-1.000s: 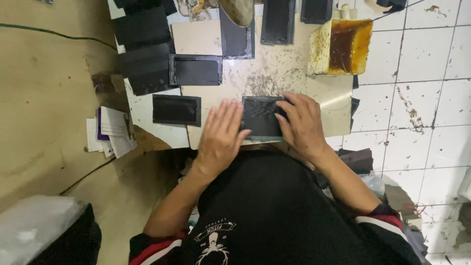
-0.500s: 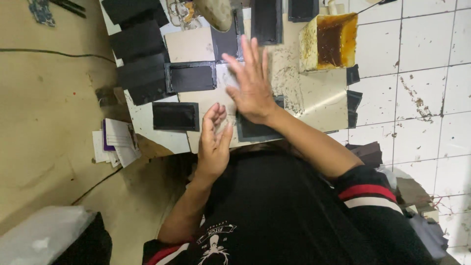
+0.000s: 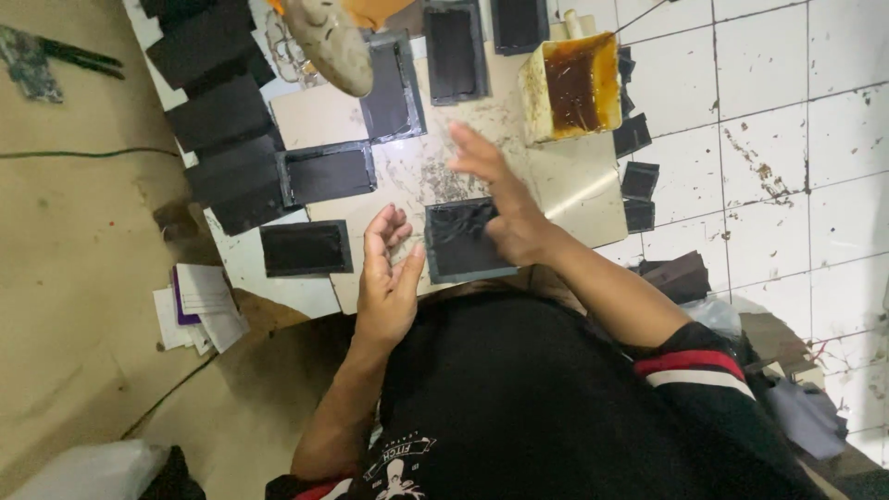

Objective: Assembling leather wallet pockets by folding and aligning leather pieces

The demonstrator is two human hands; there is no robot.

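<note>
So, head view: left hand (image 3: 387,278) rests on the pale work board (image 3: 574,199) w/ fingers loosely curled and nothing pinched, its thumb just touching the left edge of the black leather piece (image 3: 461,243), which lies flat at the board's near edge right in front of the person; right hand (image 3: 505,199) hovers over the piece's upper right corner, fingers spread, blurred, holding nothing. To do this well, I'd judge: pin the piece w/ the left, keep the right palm flat, and stay clear of the stained glue tub (image 3: 572,85) & the other black pieces (image 3: 326,173) nearby.
</note>
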